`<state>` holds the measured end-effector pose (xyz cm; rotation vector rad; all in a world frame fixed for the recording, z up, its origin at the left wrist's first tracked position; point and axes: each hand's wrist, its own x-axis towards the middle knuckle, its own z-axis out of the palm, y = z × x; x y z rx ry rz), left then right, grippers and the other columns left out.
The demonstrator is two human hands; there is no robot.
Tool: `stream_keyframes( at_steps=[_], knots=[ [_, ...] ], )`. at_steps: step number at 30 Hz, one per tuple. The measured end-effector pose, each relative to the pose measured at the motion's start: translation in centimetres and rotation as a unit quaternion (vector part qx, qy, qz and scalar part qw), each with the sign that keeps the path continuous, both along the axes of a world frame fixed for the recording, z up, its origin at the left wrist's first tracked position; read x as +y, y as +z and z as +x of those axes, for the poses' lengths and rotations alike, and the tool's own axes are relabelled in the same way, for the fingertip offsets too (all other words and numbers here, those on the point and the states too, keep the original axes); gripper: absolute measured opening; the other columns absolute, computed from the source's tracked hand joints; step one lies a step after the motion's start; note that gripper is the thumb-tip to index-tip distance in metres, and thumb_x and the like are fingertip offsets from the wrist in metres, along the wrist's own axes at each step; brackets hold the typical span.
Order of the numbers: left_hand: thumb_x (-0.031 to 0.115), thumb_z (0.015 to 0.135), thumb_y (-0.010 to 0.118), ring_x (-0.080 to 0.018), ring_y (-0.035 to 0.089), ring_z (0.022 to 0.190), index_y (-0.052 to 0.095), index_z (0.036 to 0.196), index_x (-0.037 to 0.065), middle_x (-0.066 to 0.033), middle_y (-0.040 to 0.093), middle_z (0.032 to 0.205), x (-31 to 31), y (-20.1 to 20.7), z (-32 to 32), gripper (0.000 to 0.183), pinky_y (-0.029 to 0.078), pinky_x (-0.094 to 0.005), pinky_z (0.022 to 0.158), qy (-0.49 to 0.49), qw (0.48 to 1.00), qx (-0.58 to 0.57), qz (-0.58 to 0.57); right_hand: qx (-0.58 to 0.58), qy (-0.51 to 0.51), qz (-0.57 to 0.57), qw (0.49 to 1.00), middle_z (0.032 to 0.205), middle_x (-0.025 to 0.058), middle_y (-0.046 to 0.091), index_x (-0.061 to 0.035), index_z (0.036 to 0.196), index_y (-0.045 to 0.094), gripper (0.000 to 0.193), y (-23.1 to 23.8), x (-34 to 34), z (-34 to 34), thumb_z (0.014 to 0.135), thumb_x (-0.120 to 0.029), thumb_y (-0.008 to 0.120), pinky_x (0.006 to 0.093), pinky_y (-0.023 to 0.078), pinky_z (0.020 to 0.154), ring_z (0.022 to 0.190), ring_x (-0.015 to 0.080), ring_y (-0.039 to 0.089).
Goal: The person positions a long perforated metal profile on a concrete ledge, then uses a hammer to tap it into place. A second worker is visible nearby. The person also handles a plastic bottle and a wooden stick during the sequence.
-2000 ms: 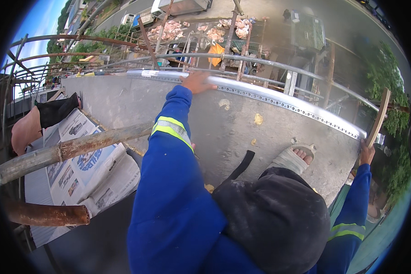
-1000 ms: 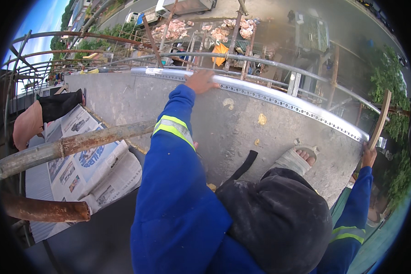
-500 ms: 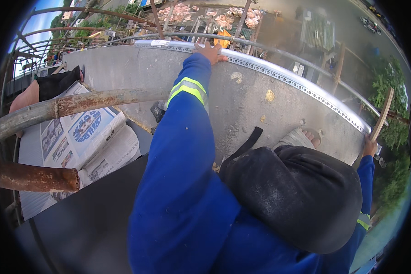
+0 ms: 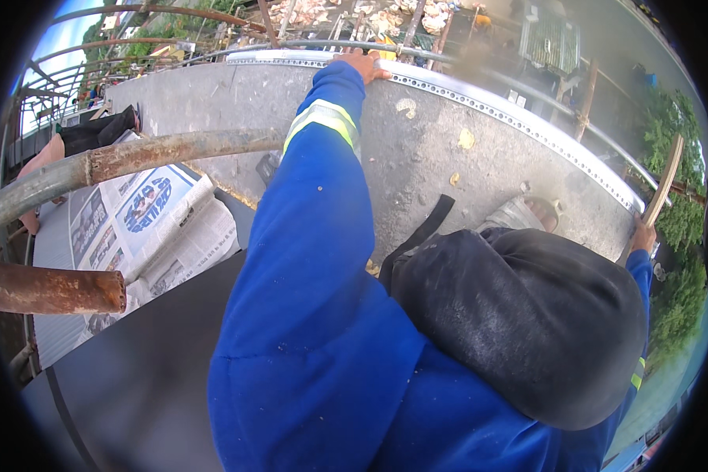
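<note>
A long silvery metal strip (image 4: 519,118) with a row of holes lies along the far edge of a grey concrete ledge (image 4: 417,157). At the far middle, my left hand (image 4: 362,64) grips this strip, its fingers curled over the outer edge and the thumb lying to the right. My right hand (image 4: 643,236), at the far right, is closed around a narrow wooden stick (image 4: 665,177) that points up and away. That hand is beside the right end of the strip. My blue sleeve (image 4: 291,259) crosses the middle of the view.
My bent leg in black trousers (image 4: 519,322) and my sandalled foot (image 4: 543,212) are over the ledge. Rusty scaffold pipes (image 4: 189,147) cross at left, near newspaper sheets (image 4: 149,228). Another person's dark-clothed leg (image 4: 94,132) shows behind. A drop lies beyond the strip.
The view has shifted slightly, so the strip's far part sits higher in the picture. Both hands keep their places on the strip and the wooden stick.
</note>
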<state>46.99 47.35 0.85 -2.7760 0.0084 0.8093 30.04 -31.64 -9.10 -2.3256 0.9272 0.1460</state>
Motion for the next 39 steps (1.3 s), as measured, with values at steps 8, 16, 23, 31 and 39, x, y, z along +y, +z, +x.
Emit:
stream_keyframes(
  at_steps=[8, 16, 23, 31, 39],
  knots=[
    [0.072, 0.084, 0.048, -0.0427, 0.045, 0.126, 0.046, 0.137, 0.025, -0.0187, 0.048, 0.136, -0.7, 0.1, 1.7, 0.071, 0.028, -0.0682, 0.102, -0.107, 0.990, 0.071, -0.059, -0.020, 0.004, 0.027, 0.999, 0.081, 0.0088, 0.063, 0.0025, 0.105, 0.066, 0.048, -0.3, -0.6, 0.2, 0.078, -0.037, 0.075, 0.0338, 0.044, 0.066, 0.072, 0.0187, 0.056],
    [0.070, 0.084, 0.051, -0.0380, 0.061, 0.102, 0.059, 0.118, 0.008, -0.0208, 0.064, 0.106, -13.9, -3.0, -0.2, 0.071, 0.048, -0.0484, 0.085, -0.186, 0.944, 0.037, -0.268, -0.026, -0.023, 0.045, 0.998, 0.075, 0.0033, 0.056, 0.0019, 0.102, 0.066, 0.044, 0.4, 0.5, 0.2, 0.078, -0.034, 0.075, 0.0315, 0.041, 0.059, 0.066, 0.0147, 0.051],
    [0.069, 0.080, 0.056, -0.0355, 0.065, 0.096, 0.063, 0.117, 0.011, -0.0162, 0.069, 0.100, -16.6, -1.5, 2.6, 0.069, 0.048, -0.0481, 0.085, -0.195, 0.931, -0.001, -0.309, -0.030, -0.028, 0.079, 0.996, 0.078, 0.0041, 0.059, 0.0036, 0.103, 0.066, 0.044, 1.0, 0.9, 0.0, 0.079, -0.033, 0.074, 0.0316, 0.041, 0.061, 0.068, 0.0131, 0.051],
    [0.068, 0.079, 0.058, -0.0351, 0.066, 0.092, 0.066, 0.114, 0.015, -0.0167, 0.070, 0.094, -17.8, 3.5, 6.5, 0.063, 0.048, -0.0473, 0.084, -0.228, 0.932, -0.072, -0.271, -0.045, -0.100, 0.165, 0.980, 0.084, 0.0068, 0.063, 0.0053, 0.102, 0.064, 0.041, 4.2, 2.5, 1.6, 0.080, -0.027, 0.076, 0.0295, 0.043, 0.065, 0.072, 0.0154, 0.058],
    [0.062, 0.082, 0.059, -0.0352, 0.065, 0.084, 0.065, 0.108, 0.010, -0.0150, 0.068, 0.090, -13.4, 12.3, 6.6, 0.058, 0.050, -0.0463, 0.073, -0.272, 0.904, -0.145, -0.298, -0.135, -0.004, 0.328, 0.935, 0.089, 0.0050, 0.062, 0.0004, 0.115, 0.057, 0.042, 13.3, 4.2, 4.8, 0.082, -0.019, 0.074, 0.0277, 0.050, 0.067, 0.073, 0.0128, 0.062]
  ],
)
